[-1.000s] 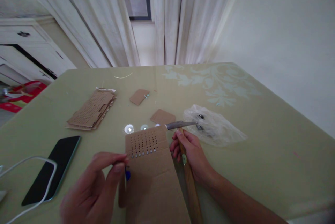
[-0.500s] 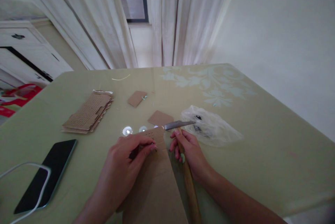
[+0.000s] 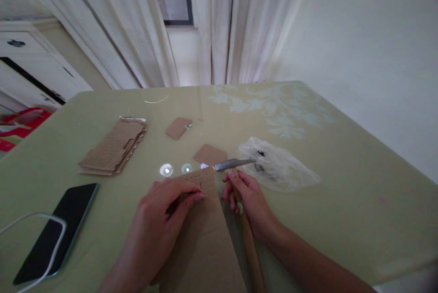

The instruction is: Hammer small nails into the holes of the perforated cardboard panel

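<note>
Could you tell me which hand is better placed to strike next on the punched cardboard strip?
Right, probably. The right hand grips the hammer, its head beside the cardboard strip, while the left hand presses fingertips on the strip's holes.

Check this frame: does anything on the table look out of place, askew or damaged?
Little stands out. The stack of punched cardboard pieces lies fanned and uneven, and two loose cardboard scraps lie scattered beyond the sheet under the left hand. The right hand grips the hammer near its head.
</note>
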### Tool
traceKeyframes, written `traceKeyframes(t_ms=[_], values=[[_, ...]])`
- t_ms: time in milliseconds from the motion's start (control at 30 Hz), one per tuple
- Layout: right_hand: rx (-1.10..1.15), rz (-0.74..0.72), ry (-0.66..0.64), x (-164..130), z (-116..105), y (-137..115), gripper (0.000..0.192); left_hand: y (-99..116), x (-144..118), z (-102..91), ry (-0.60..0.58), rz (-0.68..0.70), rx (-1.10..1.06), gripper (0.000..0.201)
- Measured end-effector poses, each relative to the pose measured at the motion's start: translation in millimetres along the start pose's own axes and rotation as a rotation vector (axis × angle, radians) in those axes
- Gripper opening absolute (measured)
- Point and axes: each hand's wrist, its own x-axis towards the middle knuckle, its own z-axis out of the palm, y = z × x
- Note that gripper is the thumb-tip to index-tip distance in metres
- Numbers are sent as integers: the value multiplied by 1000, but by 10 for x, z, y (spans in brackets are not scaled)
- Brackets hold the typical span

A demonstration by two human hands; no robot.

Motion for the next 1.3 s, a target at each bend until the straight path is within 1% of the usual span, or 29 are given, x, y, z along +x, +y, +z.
traceKeyframes(t_ms=[167,367,767,1067,1200,1300], values=[[-7,1,0,0,-5,9,61,-3,-10,10,3,5,-12,13],[-10,3,0,1,-8,3,60,8,-31,8,15,-7,-13,14],[-9,5,-1,9,-13,8,60,10,-21,9,11,29,-29,10],[-15,0,-7,-5,8,-1,58,11,-24,12,-8,42,-25,12],[-9,-15,-6,-24,2,-60,55,6,-39,27,-9,81,-6,12],[-18,-59,-13,-74,-41,-184,56,-4,-55,43,-9,106,-12,11]])
